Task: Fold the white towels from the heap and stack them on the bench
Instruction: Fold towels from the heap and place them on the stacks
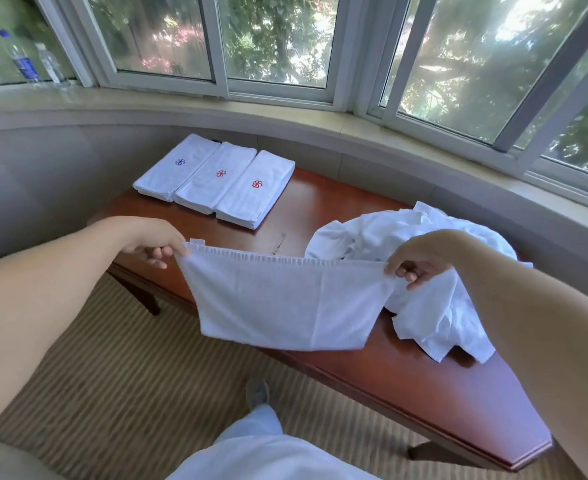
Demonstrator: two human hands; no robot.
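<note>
A white towel (285,303) hangs stretched in the air over the front edge of the dark wooden bench (424,368). My left hand (154,242) pinches its upper left corner and my right hand (420,258) pinches its upper right corner. The towel looks doubled over, its fringed hem on top. To the right on the bench lies the crumpled heap of white towels (420,237), partly behind my right hand. At the far left end of the bench, three stacks of folded towels (216,181) lie side by side, one with a blue emblem and two with red emblems.
A curved window sill (285,116) runs behind the bench, with two water bottles (32,60) at its left end. Striped carpet (112,375) covers the floor. My leg and shoe (257,396) are below, and a pale cushion edge shows at the bottom left.
</note>
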